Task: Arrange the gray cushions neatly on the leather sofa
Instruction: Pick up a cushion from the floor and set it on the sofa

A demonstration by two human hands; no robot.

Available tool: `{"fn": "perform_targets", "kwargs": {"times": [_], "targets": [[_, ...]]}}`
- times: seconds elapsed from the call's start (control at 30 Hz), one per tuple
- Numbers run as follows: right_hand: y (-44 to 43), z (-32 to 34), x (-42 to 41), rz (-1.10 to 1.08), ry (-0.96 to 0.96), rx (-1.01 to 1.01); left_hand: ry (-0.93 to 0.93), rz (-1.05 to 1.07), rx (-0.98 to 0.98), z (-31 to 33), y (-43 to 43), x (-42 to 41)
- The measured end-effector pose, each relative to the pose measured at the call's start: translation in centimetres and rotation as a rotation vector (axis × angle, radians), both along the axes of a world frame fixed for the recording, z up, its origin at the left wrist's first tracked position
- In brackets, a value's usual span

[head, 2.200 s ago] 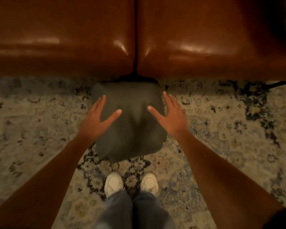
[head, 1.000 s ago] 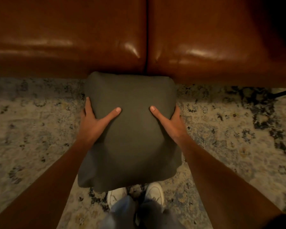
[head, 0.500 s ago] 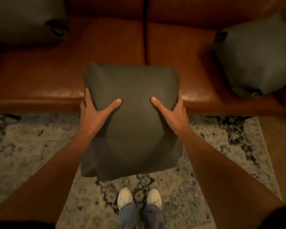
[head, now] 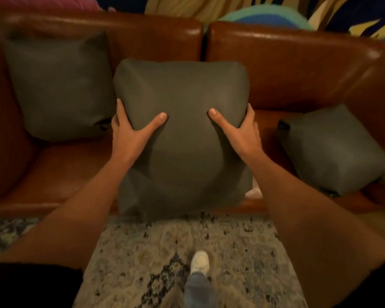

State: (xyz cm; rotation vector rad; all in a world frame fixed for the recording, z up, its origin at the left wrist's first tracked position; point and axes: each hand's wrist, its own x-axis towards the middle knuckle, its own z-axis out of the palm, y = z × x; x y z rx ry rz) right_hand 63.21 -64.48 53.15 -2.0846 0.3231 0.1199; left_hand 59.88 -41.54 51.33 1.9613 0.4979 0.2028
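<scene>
Sofa: a glossy brown leather sofa [head: 287,70] spans the whole width of the view. Its two back sections meet at a dark upright seam near the middle, and padded arms curve in at both ends.
Floor: a pale beige rug [head: 220,241] with dark, speckled, floral-looking patterning lies in front of the sofa and reaches its front edge.
Behind the sofa: a blurred backdrop [head: 265,16] of bold yellow, teal, blue and navy shapes; cloth or wall cannot be told. A pink patch [head: 42,2] sits at the top left.
Light: dim and warm, with soft highlights along the top of the backrest.
</scene>
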Motion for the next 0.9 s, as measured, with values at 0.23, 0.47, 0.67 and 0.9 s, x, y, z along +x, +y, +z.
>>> {"fn": "perform_targets", "kwargs": {"times": [0.23,0.47,0.67,0.9], "targets": [[0.1,0.1,10.4,0.006,-0.006,0.01,-0.014,0.004,0.008,0.3,0.2,10.4],[0.2,-2.4,18.6,-0.001,0.004,0.006,-0.012,-0.003,0.011,-2.7,0.4,18.6],[0.8,-5.7,24.7,-0.042,-0.001,-0.007,-0.012,-0.036,0.021,-6.5,0.8,25.8],[0.0,-8.6,29.6,-0.132,-0.04,-0.015,-0.031,-0.13,0.046,-10.0,-0.1,32.7]]}}
